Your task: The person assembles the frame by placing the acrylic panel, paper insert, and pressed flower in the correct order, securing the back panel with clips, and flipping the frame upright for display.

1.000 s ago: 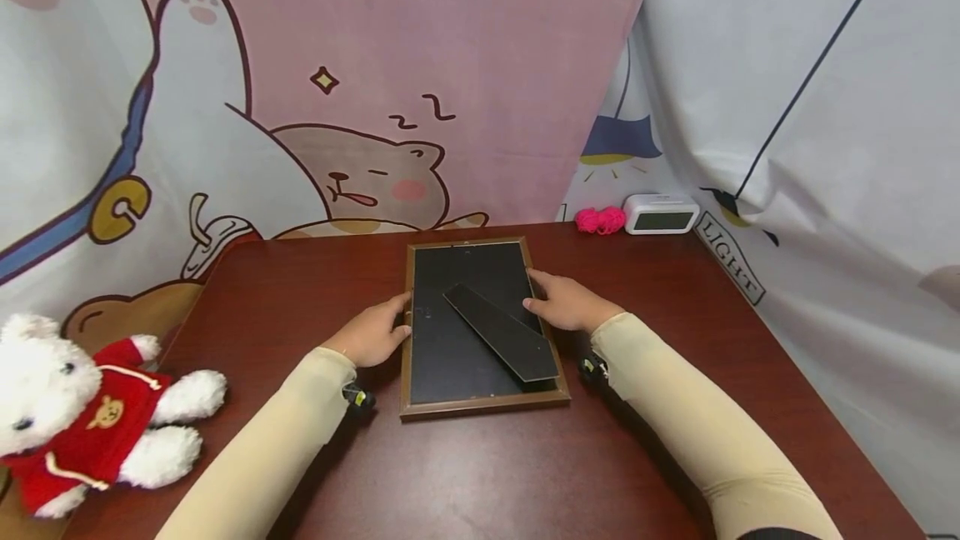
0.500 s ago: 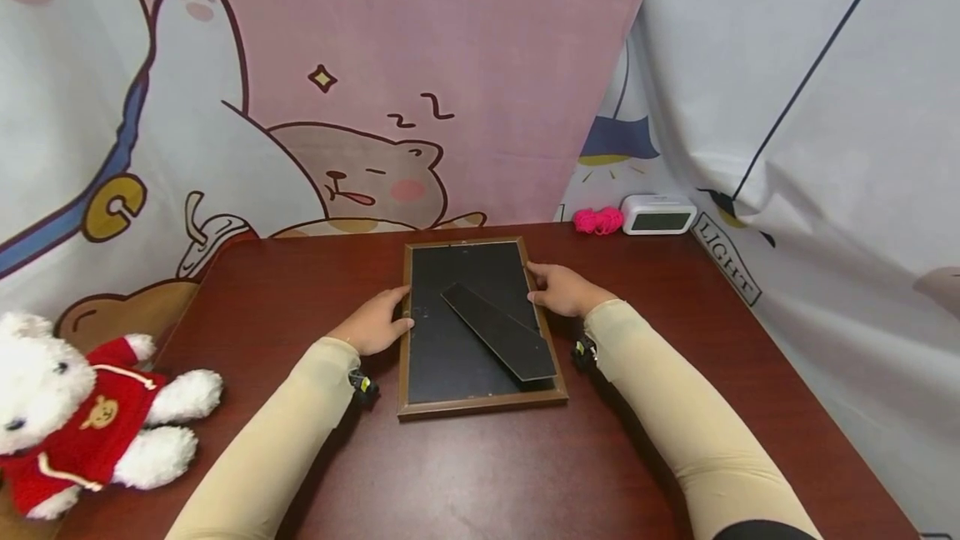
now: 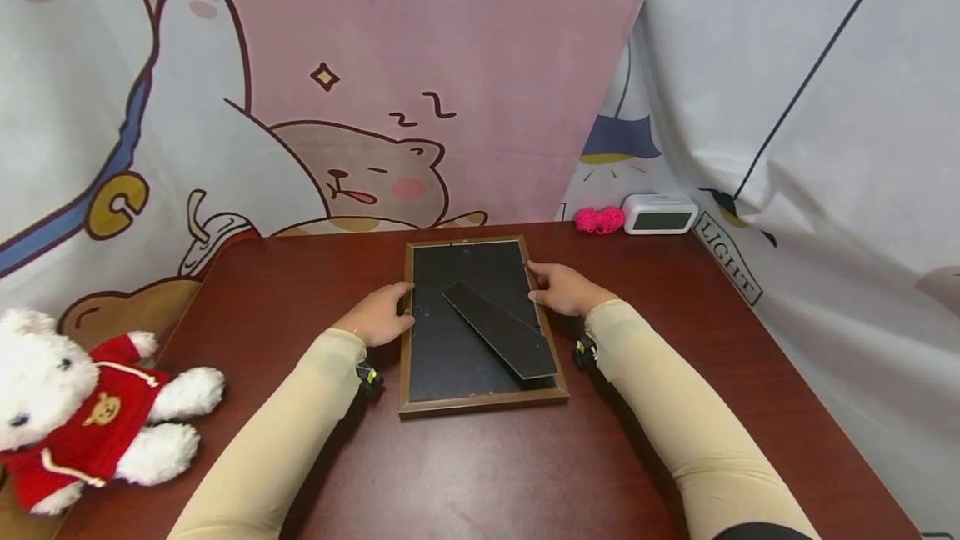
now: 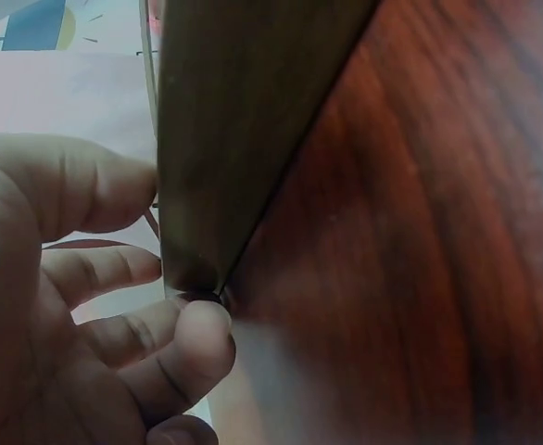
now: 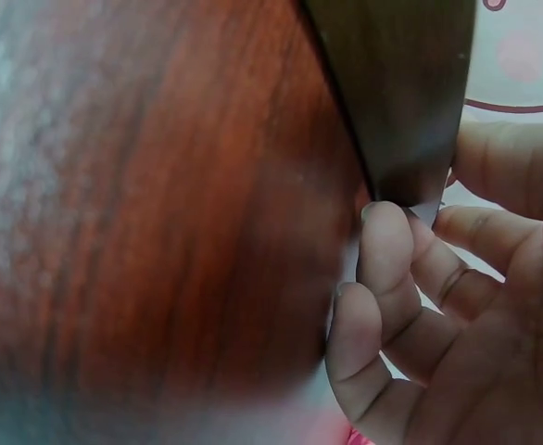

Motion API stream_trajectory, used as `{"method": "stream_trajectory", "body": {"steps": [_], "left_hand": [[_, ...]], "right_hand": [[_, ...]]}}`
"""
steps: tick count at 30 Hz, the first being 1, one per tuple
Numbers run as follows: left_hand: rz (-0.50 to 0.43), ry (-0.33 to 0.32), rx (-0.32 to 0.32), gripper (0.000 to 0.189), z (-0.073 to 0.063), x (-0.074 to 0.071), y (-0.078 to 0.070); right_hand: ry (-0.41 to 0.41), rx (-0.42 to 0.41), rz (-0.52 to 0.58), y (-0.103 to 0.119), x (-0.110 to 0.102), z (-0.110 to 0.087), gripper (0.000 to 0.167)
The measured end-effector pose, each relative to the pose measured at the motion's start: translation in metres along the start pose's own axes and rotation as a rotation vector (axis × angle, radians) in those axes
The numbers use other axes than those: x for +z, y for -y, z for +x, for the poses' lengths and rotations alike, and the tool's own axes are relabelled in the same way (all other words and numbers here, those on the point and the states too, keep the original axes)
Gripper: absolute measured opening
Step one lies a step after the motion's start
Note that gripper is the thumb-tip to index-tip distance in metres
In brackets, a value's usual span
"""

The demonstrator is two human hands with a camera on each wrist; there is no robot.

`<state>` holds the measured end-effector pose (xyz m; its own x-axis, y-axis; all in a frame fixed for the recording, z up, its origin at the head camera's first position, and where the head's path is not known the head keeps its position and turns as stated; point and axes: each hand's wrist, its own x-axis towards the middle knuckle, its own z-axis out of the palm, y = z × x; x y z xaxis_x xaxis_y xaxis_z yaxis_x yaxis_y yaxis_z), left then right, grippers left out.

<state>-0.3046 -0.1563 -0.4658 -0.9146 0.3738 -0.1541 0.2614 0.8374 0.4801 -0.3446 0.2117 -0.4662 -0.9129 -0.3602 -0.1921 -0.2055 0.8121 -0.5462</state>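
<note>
A picture frame [image 3: 483, 402] with a brown wooden edge lies face down on the table, its black backing upward. The easel stand [image 3: 498, 330] slants across the back, its wide end near the lower right corner. My left hand [image 3: 377, 315] grips the left side, thumb over the top edge. On the opposite side, my right hand [image 3: 566, 288] holds the edge the same way. The left wrist view shows the frame's side [image 4: 234, 120] with fingertips curled at its lower edge. Similarly, the right wrist view has fingers around the frame's other side [image 5: 397, 102].
The dark red table [image 3: 465, 473] extends around the frame. At the back right sit a white digital clock [image 3: 660, 215] and a bundle of pink yarn [image 3: 599, 220]. A white teddy bear in a red hoodie [image 3: 90, 415] is at the left. Printed curtains [image 3: 480, 65] hang behind.
My left hand has slid a little farther up the frame's left side, away from me. My right hand has shifted slightly the same way. The frame stays in place.
</note>
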Motion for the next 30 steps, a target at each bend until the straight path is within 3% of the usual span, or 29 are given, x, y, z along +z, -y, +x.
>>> {"method": "stream_trajectory", "body": {"steps": [7, 20, 25, 30], "left_hand": [[0.0, 0.004, 0.006, 0.068, 0.001, 0.002, 0.003], [-0.118, 0.019, 0.021, 0.067, 0.0, 0.002, 0.006], [-0.075, 0.02, 0.015, 0.066, 0.0, -0.002, 0.002], [0.057, 0.004, 0.015, 0.066, 0.001, -0.005, -0.004]], "right_hand": [[-0.003, -0.002, -0.02, 0.001, 0.0, 0.001, 0.073], [-0.004, 0.014, 0.001, 0.005, 0.0, -0.004, 0.073], [-0.007, 0.009, 0.002, 0.006, -0.001, -0.004, 0.073], [-0.004, 0.012, 0.017, 0.003, 0.0, -0.003, 0.074]]}}
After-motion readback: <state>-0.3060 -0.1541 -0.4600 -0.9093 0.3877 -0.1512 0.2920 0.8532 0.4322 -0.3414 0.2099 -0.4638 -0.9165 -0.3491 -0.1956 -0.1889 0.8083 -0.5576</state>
